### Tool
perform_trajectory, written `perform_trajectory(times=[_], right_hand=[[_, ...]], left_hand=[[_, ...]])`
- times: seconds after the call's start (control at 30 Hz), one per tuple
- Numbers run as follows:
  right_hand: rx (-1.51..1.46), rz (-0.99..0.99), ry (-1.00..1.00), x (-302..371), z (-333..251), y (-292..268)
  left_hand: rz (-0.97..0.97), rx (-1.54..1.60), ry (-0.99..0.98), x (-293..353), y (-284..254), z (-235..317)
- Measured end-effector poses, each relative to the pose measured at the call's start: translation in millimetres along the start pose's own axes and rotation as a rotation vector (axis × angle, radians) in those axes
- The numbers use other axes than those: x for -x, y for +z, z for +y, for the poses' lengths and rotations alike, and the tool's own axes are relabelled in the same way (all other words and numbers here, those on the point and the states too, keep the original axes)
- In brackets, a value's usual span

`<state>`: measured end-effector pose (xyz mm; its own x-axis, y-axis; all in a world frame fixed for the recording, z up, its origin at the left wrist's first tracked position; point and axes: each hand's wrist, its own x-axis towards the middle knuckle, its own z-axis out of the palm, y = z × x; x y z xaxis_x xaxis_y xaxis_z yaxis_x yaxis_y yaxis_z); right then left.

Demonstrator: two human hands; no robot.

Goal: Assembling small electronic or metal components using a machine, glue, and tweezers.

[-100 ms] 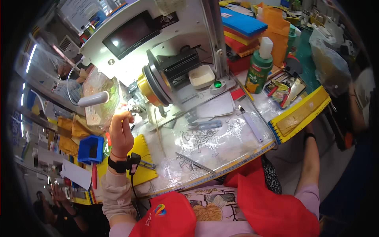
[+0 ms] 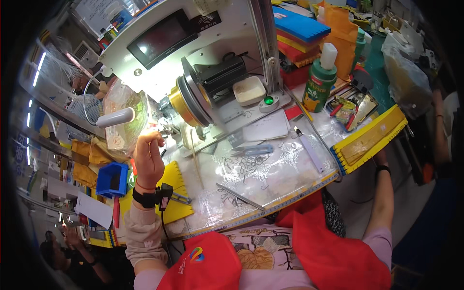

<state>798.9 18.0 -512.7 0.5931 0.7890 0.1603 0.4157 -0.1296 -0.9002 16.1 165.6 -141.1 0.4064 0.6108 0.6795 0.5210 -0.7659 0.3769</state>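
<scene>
My left hand [image 2: 149, 157] is raised at the machine's front left, under bright light. Its fingers are pinched together beside small metal parts [image 2: 168, 126] of the machine; whatever is between them is too small to make out. A gold and grey wheel [image 2: 183, 104] sits just to the right of them. My right hand [image 2: 381, 158] is low at the right, beyond the table's edge, its fingers hidden behind a long yellow notched board [image 2: 372, 137]. Whether it grips that board cannot be seen. Small dark hook-like wires [image 2: 246, 164] lie scattered on the table.
A white lamp [image 2: 116, 118] hangs left of the machine. Tweezers [image 2: 240, 197], a pale purple cutter [image 2: 309, 151] and a blue-handled tool [image 2: 258, 150] lie on the table. A blue bin [image 2: 111, 181] and a green bottle [image 2: 319, 84] stand at the sides. Another person [image 2: 72, 256] is at lower left.
The whole picture has shifted slightly. My left hand stays pinched at the machine, and my right hand remains behind the yellow board.
</scene>
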Motion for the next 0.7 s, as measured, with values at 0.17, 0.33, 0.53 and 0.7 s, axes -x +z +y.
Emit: perform_trajectory(times=[0.17, 0.33, 0.53, 0.7], right_hand=[[0.914, 0.083, -0.215, 24.5, 37.9, -135.2], [0.561, 0.619, -0.111, 34.8, -59.5, -37.8], [0.658, 0.407, -0.376, 24.7, -113.8, -65.2], [0.731, 0.074, -0.186, -34.5, -56.5, -26.8]], left_hand=[[0.145, 0.160, -0.009, 8.7, 23.0, -60.4], [0.050, -0.097, -0.032, 3.6, -7.4, -42.6], [0.044, -0.306, -0.267, -5.5, 7.5, 9.9], [0.072, -0.770, 0.196, -4.7, -1.9, -12.8]])
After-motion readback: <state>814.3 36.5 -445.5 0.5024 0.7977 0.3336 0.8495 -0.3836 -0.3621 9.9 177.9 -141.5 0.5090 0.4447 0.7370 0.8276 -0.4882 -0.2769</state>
